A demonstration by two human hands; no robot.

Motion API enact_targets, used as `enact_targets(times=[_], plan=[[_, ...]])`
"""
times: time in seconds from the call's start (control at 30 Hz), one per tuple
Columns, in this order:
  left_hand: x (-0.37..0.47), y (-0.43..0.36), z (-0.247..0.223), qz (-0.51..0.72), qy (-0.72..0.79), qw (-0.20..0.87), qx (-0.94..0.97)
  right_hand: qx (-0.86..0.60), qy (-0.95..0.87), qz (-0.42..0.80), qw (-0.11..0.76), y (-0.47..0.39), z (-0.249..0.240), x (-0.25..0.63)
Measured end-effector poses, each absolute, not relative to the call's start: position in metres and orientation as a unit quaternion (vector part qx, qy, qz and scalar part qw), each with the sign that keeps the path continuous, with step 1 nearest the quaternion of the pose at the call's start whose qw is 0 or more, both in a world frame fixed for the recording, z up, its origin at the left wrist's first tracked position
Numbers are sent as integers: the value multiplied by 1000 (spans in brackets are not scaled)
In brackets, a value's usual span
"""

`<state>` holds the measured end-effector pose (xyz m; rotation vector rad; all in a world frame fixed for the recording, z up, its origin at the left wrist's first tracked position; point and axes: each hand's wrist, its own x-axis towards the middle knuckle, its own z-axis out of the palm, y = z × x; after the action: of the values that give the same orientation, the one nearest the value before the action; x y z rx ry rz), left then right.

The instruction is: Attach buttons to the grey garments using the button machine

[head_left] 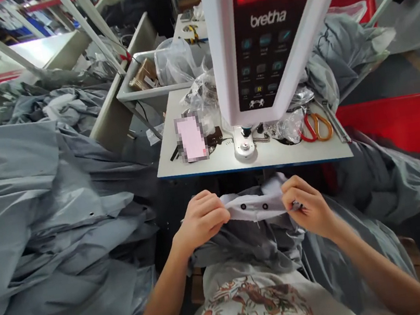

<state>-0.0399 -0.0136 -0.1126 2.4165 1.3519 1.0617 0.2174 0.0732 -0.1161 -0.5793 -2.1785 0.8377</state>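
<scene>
Between my two hands a light grey strip of fabric is stretched over my lap, with two dark round snaps or eyelets showing on it. My left hand is closed on the strip's left end. The right end is pinched in my right hand, where a loose flap of the cloth stands up blurred. More grey fabric hangs below the strip onto my lap. Just beyond my hands is a white machine marked "bretha", its red display reading 062343. Its round metal lower die sits at the table's front.
The white table has a blue front edge. On it lie a pixelated pink item, scissors with red and orange handles and clear plastic bags. Grey fabric heaps fill the left. A red bin stands right.
</scene>
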Motion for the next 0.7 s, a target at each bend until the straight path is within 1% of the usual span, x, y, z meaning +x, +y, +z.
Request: enact_targets(times=[0.1,0.2,0.37,0.53,0.63,0.7], plan=[[-39,-19,-118,370,444,54,814,-219,-853,301,366,65,-120,221],[-40,-24,-126,359,475,37,803,-260,-856,275,352,65,-136,226],[-49,-52,-143,340,574,20,744,-405,-843,207,288,77,-183,248],[-65,-83,-160,341,672,23,657,-462,-823,194,270,72,-223,280],[-73,-89,-171,327,716,26,617,-488,-807,188,277,64,-229,294],[-75,-88,-179,314,737,53,597,-494,-801,196,275,55,-224,299]])
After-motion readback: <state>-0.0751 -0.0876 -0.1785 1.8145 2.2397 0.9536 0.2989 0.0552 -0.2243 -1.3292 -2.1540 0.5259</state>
